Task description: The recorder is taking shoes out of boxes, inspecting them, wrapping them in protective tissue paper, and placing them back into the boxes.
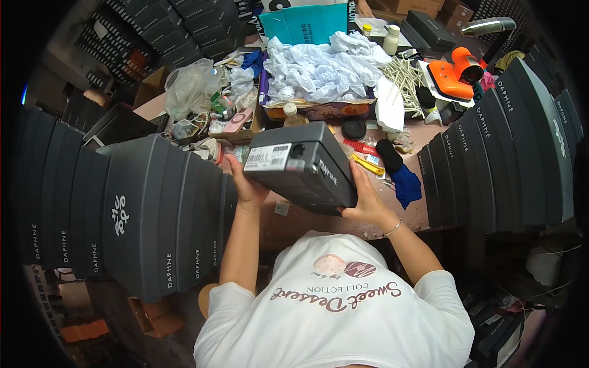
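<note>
A dark grey shoebox point(300, 178) is raised in front of me over the near part of the pink table, tilted, with a white barcode label point(267, 157) on its end. My left hand point(246, 183) grips its left end, fingers partly behind the box. On the right side my right hand point(367, 199) presses against the box, thumb underneath and fingers along the side. The lid looks closed, so the inside is hidden. Just right of the box lie a yellow-handled tool point(369, 164), a black cloth item point(388, 156) and a blue cloth point(407, 186).
Stacks of dark shoeboxes stand at my left point(144, 214) and right point(491, 159). Behind the held box sits a carton of crumpled white tissue paper point(322, 67). Bundled white sticks point(402, 83), an orange device point(455, 75) and a clear plastic bag point(191, 89) crowd the far table.
</note>
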Motion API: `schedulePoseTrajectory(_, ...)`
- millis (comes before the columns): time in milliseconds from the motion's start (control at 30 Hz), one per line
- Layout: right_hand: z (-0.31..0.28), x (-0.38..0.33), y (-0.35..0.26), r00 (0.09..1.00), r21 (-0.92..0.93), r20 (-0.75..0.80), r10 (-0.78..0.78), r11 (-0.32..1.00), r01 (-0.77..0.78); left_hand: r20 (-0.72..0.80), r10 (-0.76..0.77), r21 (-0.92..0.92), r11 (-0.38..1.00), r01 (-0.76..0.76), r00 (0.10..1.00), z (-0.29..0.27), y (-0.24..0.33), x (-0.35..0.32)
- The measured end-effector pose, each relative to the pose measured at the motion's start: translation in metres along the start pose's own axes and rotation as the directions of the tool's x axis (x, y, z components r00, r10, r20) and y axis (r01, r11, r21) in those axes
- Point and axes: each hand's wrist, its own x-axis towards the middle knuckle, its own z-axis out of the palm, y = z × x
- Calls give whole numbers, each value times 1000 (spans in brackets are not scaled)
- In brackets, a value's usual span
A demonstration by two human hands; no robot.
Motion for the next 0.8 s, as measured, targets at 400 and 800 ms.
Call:
schedulePoseTrajectory(400,46,-97,122,791,190,330,516,784,-591,-343,-457,592,573,566,821,-88,-143,-108)
schedulePoseTrajectory(800,20,-51,33,651,776,437,620,107,-622,-373,-516,339,698,631,771,-60,-91,-85)
